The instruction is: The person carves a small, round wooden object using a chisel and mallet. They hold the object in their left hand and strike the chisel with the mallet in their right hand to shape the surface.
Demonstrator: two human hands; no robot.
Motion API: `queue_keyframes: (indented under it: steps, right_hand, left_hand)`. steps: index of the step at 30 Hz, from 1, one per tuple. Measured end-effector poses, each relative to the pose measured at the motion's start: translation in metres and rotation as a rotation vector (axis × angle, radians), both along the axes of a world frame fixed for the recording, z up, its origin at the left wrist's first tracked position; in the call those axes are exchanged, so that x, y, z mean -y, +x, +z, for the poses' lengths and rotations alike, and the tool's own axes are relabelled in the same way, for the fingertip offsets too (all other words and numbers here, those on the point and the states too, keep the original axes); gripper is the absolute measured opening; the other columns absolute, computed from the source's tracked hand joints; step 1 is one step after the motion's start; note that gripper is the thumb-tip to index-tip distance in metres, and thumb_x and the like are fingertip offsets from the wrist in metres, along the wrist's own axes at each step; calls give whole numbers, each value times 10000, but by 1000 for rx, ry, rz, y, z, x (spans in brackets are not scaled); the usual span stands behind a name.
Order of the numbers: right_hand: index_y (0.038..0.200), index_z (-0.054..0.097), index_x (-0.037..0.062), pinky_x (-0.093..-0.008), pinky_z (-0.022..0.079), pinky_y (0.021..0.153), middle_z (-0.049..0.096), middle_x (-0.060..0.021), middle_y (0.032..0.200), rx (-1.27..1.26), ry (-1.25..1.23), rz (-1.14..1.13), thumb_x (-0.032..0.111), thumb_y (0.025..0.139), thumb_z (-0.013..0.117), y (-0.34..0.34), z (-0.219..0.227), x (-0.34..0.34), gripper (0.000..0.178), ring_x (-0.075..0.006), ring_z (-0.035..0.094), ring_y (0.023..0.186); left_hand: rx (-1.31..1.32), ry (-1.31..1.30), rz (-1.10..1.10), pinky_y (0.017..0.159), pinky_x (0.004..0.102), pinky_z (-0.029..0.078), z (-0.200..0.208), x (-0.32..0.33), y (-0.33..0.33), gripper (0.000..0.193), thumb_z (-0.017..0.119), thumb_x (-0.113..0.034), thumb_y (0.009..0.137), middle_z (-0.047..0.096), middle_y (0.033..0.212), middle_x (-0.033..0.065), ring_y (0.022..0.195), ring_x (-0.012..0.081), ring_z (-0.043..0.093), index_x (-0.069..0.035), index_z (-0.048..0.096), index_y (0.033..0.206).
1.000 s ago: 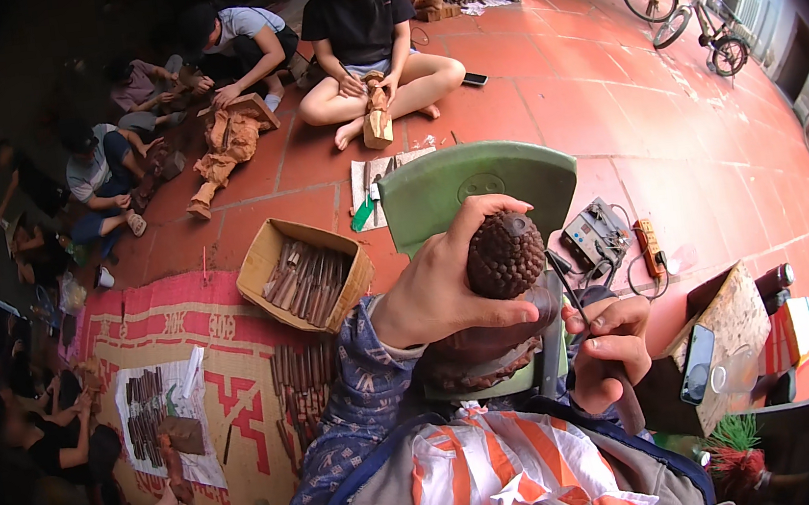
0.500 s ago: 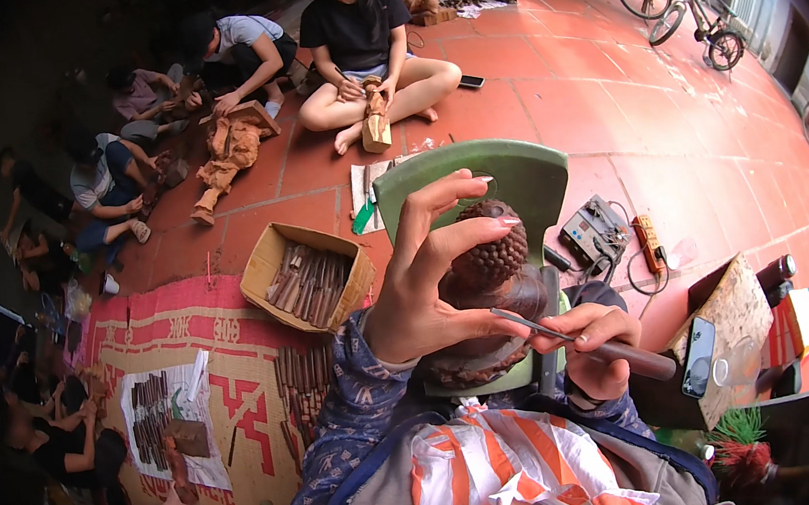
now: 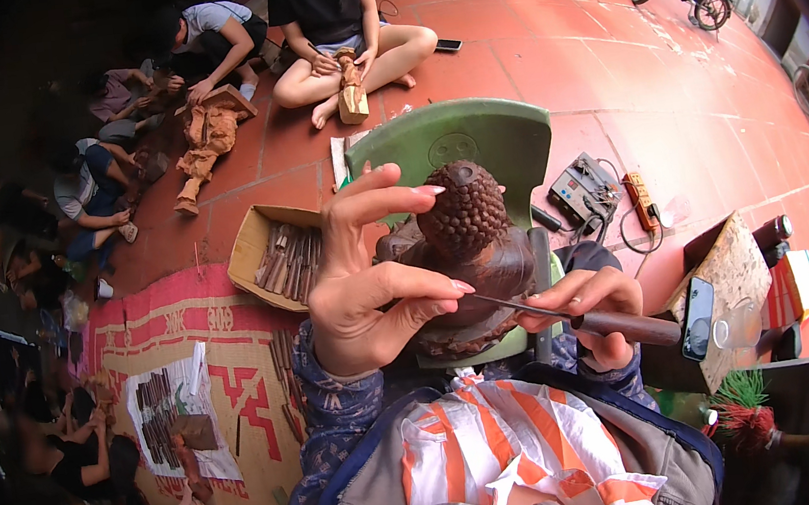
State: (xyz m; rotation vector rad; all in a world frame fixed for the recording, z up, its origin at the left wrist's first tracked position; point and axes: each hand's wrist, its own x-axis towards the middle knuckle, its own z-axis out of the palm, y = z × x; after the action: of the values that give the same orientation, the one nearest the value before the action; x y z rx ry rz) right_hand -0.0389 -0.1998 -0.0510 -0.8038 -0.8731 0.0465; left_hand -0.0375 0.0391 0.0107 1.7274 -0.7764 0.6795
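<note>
A dark brown wooden statue [image 3: 498, 277], with a head [image 3: 464, 212] covered in small round curls, stands on a green plastic chair [image 3: 501, 134] in front of me. My right hand [image 3: 595, 303] is closed round a thin carving chisel [image 3: 627, 326] with a dark rounded handle, its blade pointing left. At the blade's tip, the thumb and forefinger of my left hand [image 3: 370, 296] are pinched together on the metal. Another finger of that hand reaches up to the curls on the head. The statue's lower part is partly hidden behind my hands.
A cardboard box [image 3: 249, 252] of chisels is at left, beside a patterned mat [image 3: 239, 368] with more tools on white paper. On the right are a grey electrical box [image 3: 584, 192], an orange power strip [image 3: 643, 200] and a board with a phone [image 3: 696, 318]. Several people carve ahead.
My view has tilted and shifted, so the statue's head shows more fully. The left fingers have come closer together at the chisel tip, and one touches the curls. The right hand keeps its grip.
</note>
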Motion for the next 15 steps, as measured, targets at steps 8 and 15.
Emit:
queue_keyframes:
  steps: [8,15]
  right_hand:
    - [1018,597,-25,-479,514,924,520,-373,1198,257,-96,-264,148,858,704,16,8,5,259,-411,600,1089]
    - [957,591,5,-490,542,837,572,-370,1109,237,-181,-305,597,908,455,22,21,8,610,-437,627,1010]
  left_hand:
    - [-292,-228,3,1077,412,347,-14,7,20,1124,835,-532,584,401,1371,176,1302,275,417,-38,258,1412]
    - [-309,-18,-58,1055,363,365,1,27,28,1084,876,-433,584,423,1326,163,1244,237,454,-29,291,1402]
